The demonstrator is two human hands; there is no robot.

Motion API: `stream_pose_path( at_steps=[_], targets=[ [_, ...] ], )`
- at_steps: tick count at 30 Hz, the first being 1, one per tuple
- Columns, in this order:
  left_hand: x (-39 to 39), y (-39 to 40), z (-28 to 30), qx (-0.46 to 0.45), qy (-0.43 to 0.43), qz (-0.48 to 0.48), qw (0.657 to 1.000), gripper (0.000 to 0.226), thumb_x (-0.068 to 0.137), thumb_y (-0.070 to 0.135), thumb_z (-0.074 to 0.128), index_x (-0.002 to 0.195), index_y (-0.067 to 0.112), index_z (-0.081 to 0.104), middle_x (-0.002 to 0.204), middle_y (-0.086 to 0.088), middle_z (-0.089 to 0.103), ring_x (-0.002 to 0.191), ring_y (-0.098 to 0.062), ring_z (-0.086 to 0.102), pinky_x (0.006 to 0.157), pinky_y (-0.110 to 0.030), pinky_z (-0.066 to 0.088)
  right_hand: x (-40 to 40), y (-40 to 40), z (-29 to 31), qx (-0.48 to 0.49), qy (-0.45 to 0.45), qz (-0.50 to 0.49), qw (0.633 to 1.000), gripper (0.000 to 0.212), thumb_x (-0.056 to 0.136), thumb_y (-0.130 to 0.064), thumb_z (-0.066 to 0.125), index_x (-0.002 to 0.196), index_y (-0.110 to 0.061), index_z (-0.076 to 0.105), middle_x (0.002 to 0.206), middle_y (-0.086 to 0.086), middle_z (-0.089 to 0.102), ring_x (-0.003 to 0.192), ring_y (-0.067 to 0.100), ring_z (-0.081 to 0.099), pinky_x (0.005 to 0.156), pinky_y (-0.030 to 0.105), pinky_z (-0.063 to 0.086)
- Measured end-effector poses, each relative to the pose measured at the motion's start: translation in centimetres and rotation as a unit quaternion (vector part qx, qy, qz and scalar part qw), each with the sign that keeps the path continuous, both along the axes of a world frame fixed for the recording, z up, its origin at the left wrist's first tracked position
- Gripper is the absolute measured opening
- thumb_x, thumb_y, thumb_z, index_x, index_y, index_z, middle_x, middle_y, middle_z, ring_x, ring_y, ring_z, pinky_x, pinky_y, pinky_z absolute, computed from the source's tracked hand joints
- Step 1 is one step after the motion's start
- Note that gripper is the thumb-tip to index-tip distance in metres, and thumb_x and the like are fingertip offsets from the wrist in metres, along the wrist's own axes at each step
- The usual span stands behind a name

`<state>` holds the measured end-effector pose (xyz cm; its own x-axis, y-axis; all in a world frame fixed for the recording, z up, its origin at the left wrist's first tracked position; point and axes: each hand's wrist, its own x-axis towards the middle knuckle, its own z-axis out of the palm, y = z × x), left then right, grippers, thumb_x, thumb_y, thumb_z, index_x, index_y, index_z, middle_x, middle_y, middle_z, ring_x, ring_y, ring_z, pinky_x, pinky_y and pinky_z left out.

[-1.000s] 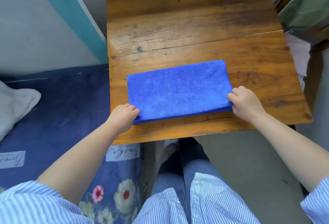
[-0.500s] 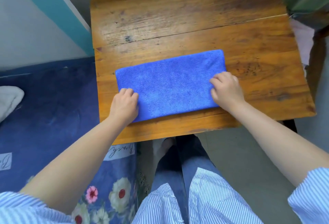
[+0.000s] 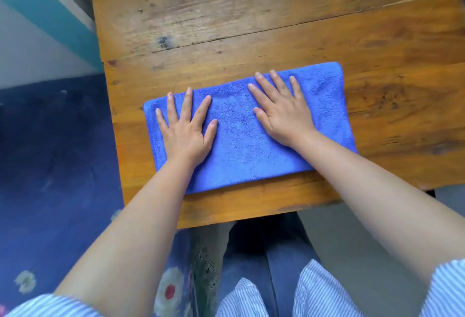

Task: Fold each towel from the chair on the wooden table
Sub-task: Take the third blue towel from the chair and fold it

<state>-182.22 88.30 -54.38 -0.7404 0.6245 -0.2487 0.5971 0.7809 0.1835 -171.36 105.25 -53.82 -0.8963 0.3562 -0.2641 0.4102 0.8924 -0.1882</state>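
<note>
Smoothing works best, I judge, with even palm pressure swept outward toward the short ends, so the layers stay aligned before another fold. Under both hands, the folded blue towel [image 3: 239,140] lies on the wooden table [image 3: 251,27], near its front edge. Flat on the towel's left half, the left hand [image 3: 186,130] spreads straight fingers. Apart from it, the right hand [image 3: 284,112] presses likewise, fingers splayed forward.

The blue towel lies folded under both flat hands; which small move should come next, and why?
Probably slide both palms outward to smooth it. The left hand and right hand press flat with straight fingers on the blue towel, which lies as a long folded strip on the wooden table. Neither hand grips an edge, so another fold seems premature.
</note>
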Motion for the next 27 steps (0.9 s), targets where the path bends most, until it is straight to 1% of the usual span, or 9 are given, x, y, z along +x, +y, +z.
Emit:
stream_pose_path(
  at_steps=[5,8,10,12,15,18,20,23,27],
  targets=[
    [-1.3,-1.0,-0.2,-0.007,-0.011,0.047,0.999,0.055,0.091,0.048,0.043,0.142,0.035,0.028,0.157,0.0,0.012,0.143,-0.037,-0.001,0.112,-0.053,-0.003,2.8,5.8,0.7,0.004,0.005,-0.105,0.994,0.062,0.086,-0.037,0.021,0.144,-0.015,0.024,0.155,0.006,0.016,0.144,0.028,0.009,0.115,0.041,0.003],
    [-1.8,-1.3,-0.1,-0.005,-0.015,0.064,0.998,0.063,0.084,0.057,0.037,0.142,0.032,0.03,0.156,-0.003,0.015,0.143,-0.037,0.0,0.113,-0.051,-0.001,4.3,8.2,0.9,-0.029,0.015,-0.175,0.984,0.065,0.084,-0.036,0.019,0.145,-0.013,0.02,0.155,0.007,0.013,0.144,0.027,0.006,0.115,0.043,0.004],
    [-1.7,-1.1,0.1,-0.007,-0.013,0.072,0.997,0.067,0.081,0.057,0.032,0.143,0.031,0.029,0.156,-0.004,0.015,0.143,-0.037,0.001,0.114,-0.05,-0.001,4.7,9.0,0.9,-0.034,0.013,-0.186,0.982,0.066,0.084,-0.036,0.018,0.145,-0.012,0.016,0.156,0.006,0.01,0.144,0.026,0.004,0.115,0.043,0.002],
    [-1.6,-1.0,0.3,-0.016,-0.016,0.072,0.997,0.063,0.086,0.055,0.036,0.143,0.03,0.027,0.156,-0.004,0.013,0.143,-0.037,0.0,0.114,-0.05,-0.001,4.7,8.9,0.9,-0.045,0.006,-0.19,0.981,0.066,0.085,-0.037,0.018,0.146,-0.011,0.013,0.156,0.006,0.008,0.144,0.025,0.002,0.115,0.043,0.0],
    [-1.6,-0.8,0.6,-0.043,-0.02,0.069,0.996,0.057,0.093,0.047,0.039,0.145,0.03,0.023,0.157,-0.003,0.008,0.144,-0.034,-0.003,0.113,-0.052,0.0,5.3,7.8,1.3,-0.065,0.02,-0.226,0.972,0.06,0.094,-0.031,0.032,0.146,-0.008,0.011,0.156,0.011,0.008,0.144,0.027,0.003,0.115,0.045,0.001],
    [-1.4,-0.4,1.2,-0.074,-0.008,0.065,0.995,0.056,0.094,0.046,0.035,0.146,0.028,0.02,0.157,-0.007,0.004,0.144,-0.031,-0.003,0.113,-0.052,0.001,7.7,5.0,2.2,-0.041,0.042,-0.253,0.966,0.062,0.092,-0.023,0.048,0.144,-0.004,0.019,0.153,0.015,0.018,0.143,0.03,0.011,0.114,0.048,0.006],
    [-1.2,0.3,1.8,-0.069,0.001,0.051,0.996,0.057,0.094,0.043,0.037,0.145,0.024,0.023,0.156,-0.011,0.006,0.144,-0.03,0.0,0.114,-0.051,0.003,9.3,2.5,3.0,-0.035,0.035,-0.286,0.957,0.065,0.088,-0.025,0.054,0.142,-0.002,0.025,0.149,0.017,0.029,0.139,0.031,0.023,0.112,0.047,0.013],
    [0.0,3.3,2.7,-0.041,0.006,-0.028,0.999,0.056,0.094,0.039,0.041,0.144,0.016,0.028,0.154,-0.014,0.016,0.144,-0.029,0.009,0.114,-0.046,0.01,11.4,-0.3,3.6,-0.046,-0.007,-0.363,0.93,0.069,0.085,-0.028,0.059,0.141,-0.004,0.027,0.136,0.017,0.043,0.125,0.032,0.038,0.099,0.045,0.026],
    [1.5,9.3,3.3,-0.013,-0.02,-0.131,0.991,0.055,0.092,0.03,0.046,0.14,0.009,0.031,0.144,-0.011,0.036,0.134,-0.028,0.03,0.11,-0.04,0.023,11.2,-1.9,3.6,-0.093,-0.058,-0.434,0.894,0.07,0.088,-0.031,0.055,0.143,-0.007,0.019,0.131,0.014,0.041,0.119,0.033,0.04,0.092,0.045,0.032]
  ],
)
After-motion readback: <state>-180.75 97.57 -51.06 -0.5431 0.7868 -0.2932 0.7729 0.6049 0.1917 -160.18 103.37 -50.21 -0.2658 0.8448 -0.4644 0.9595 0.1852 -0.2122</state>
